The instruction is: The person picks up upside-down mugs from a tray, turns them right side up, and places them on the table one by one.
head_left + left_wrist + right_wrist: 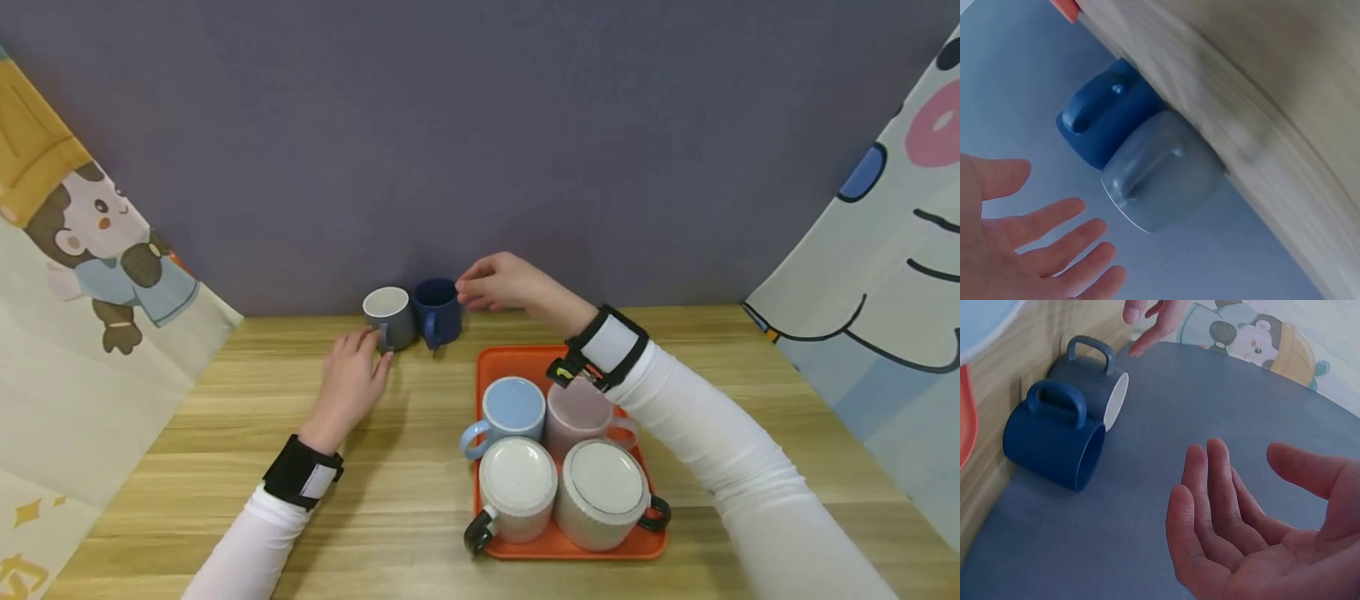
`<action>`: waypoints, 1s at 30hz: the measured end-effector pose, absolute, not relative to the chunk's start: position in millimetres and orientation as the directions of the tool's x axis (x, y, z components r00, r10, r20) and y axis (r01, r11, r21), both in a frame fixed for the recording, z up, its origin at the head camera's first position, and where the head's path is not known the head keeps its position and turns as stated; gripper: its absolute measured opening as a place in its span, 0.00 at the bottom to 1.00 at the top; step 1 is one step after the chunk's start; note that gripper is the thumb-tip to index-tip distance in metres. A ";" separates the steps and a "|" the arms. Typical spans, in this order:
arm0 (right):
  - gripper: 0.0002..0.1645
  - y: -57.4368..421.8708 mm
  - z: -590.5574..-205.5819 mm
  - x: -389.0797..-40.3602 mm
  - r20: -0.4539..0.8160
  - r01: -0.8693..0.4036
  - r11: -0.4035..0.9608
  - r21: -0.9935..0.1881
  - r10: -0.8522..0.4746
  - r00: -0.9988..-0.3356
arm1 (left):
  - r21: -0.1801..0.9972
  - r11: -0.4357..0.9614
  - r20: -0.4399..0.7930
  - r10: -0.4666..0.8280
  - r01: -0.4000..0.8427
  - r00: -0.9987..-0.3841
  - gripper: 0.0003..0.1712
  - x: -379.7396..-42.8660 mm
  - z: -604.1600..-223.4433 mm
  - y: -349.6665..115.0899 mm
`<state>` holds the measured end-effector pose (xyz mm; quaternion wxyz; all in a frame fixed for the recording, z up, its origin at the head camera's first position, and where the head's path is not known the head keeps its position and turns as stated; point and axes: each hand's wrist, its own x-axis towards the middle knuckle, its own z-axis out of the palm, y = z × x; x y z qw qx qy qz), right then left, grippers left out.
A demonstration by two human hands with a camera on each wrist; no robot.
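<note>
A grey mug [389, 319] with a white inside stands upright against the back wall, its handle facing forward. My left hand [351, 372] is beside it, fingers relaxed near the handle; in the left wrist view the fingers [1063, 234] are spread, with a gap to the mug. Right next to it stands a dark blue mug [1050, 444], also upright with its handle to the front. My right hand [504, 282] hovers at its right rim. In the right wrist view that palm is bare, with the thumb apart from the loosely bent fingers.
Under my right forearm lies an orange tray [573, 546]. It carries a light blue mug [514, 406], a pink mug [577, 414] and two upside-down off-white mugs [517, 483] with black handles. A grey wall [480, 150] closes off the wooden table [187, 433] behind.
</note>
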<state>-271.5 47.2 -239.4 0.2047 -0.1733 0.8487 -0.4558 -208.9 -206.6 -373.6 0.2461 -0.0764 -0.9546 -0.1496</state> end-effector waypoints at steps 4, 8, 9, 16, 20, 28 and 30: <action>0.22 62.3 -240.2 -268.4 -0.167 -0.118 0.520 -0.846 -0.470 -0.867 | 0.249 0.945 0.479 0.071 0.212 -0.875 0.23 -211.3 -374.6 -200.0; 0.23 77.5 -241.6 -265.8 -0.144 -0.119 0.499 -0.858 -0.457 -0.878 | 0.251 0.942 0.485 0.077 0.223 -0.871 0.23 -214.5 -375.1 -195.2; 0.23 81.5 -241.9 -265.2 -0.140 -0.117 0.494 -0.862 -0.452 -0.881 | 0.249 0.942 0.487 0.079 0.225 -0.870 0.23 -215.4 -375.4 -194.3; 0.24 108.6 -248.8 -262.9 -0.124 -0.118 0.507 -0.854 -0.418 -0.900 | 0.247 0.942 0.475 0.087 0.228 -0.876 0.23 -219.4 -376.2 -187.6; 0.24 121.3 -255.5 -261.6 -0.121 -0.112 0.514 -0.851 -0.399 -0.909 | 0.255 0.940 0.460 0.088 0.226 -0.884 0.23 -220.3 -375.6 -183.3; 0.24 144.8 -273.6 -257.3 -0.110 -0.113 0.535 -0.837 -0.367 -0.924 | 0.263 0.935 0.454 0.096 0.236 -0.886 0.22 -223.0 -376.0 -174.3; 0.24 150.5 -277.7 -255.4 -0.101 -0.123 0.536 -0.835 -0.370 -0.924 | 0.266 0.934 0.453 0.097 0.238 -0.886 0.22 -223.7 -375.8 -172.1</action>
